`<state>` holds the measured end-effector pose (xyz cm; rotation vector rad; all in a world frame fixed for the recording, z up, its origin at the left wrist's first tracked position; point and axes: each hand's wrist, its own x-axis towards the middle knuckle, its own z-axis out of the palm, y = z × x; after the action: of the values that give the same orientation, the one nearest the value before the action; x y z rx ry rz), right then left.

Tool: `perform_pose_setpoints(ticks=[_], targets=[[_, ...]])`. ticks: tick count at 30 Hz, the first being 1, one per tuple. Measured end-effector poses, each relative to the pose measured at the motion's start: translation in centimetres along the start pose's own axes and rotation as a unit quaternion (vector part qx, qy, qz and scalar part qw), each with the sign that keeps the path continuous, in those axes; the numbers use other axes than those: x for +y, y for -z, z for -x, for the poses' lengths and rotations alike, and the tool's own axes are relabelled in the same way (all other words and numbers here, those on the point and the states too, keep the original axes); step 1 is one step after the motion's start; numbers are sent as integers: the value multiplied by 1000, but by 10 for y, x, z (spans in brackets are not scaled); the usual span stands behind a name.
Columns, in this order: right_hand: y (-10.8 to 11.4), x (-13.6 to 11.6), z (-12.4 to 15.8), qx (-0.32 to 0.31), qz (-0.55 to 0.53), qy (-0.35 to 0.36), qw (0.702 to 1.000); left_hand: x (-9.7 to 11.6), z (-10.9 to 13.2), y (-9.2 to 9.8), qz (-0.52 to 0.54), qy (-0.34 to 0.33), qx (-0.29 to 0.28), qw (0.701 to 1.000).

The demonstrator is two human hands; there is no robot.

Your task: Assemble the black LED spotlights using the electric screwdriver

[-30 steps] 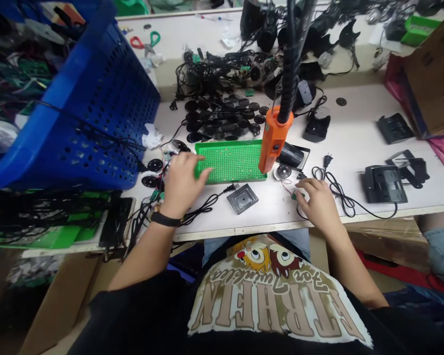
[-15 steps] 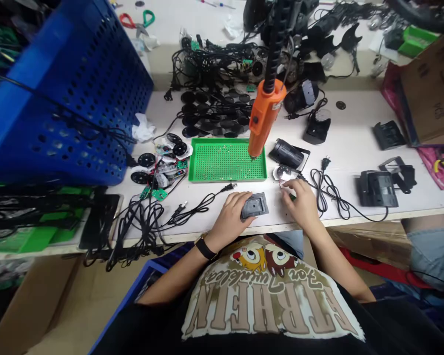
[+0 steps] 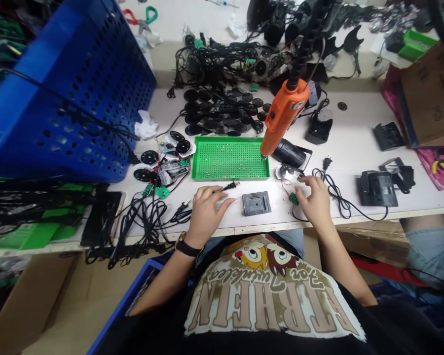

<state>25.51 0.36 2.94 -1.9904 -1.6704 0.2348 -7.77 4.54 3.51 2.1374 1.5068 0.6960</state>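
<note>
Green circuit board [image 3: 293,198] lies beside the right hand [image 3: 315,201], its fingers [image 3: 305,181] curled and empty.

White workbench [image 3: 355,148] between blue crate [image 3: 77,98] and cardboard box [image 3: 432,93]

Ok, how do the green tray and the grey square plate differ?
The green tray is larger than the grey square plate. The tray is bright and full of small holes; the plate is dull with one central opening. The tray sits farther back on the bench. Both lie flat.
</note>
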Motion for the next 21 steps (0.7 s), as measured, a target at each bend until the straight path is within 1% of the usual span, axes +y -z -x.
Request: perform_pose_setpoints(ticks=[4, 6, 8, 10, 13, 16, 18, 21], targets=[[-15, -4, -5, -47, 52, -39, 997, 17, 10, -3, 77, -39, -34, 996], [-24, -7, -6, -51, 75, -41, 995, 24, 11, -4, 101, -71, -48, 991], [-29, -9, -7, -49, 89, -38, 994, 30, 10, -4, 93, -106, -63, 988], [-31, -10, -6, -51, 89, -31, 994, 35, 8, -4, 71, -138, -80, 985], [-25, -3, -4, -62, 75, -23, 995, 38, 7, -2, 44, -175, -101, 978], [-12, 8, 0, -84, 52, -23, 995, 41, 7, -3, 56, -208, -124, 969], [-3, 15, 4, -109, 29, -20, 993, 44, 8, -5, 76, -219, -131, 964], [11, 23, 7, -146, -5, -7, 989, 50, 8, -9, 96, -218, -125, 963]])
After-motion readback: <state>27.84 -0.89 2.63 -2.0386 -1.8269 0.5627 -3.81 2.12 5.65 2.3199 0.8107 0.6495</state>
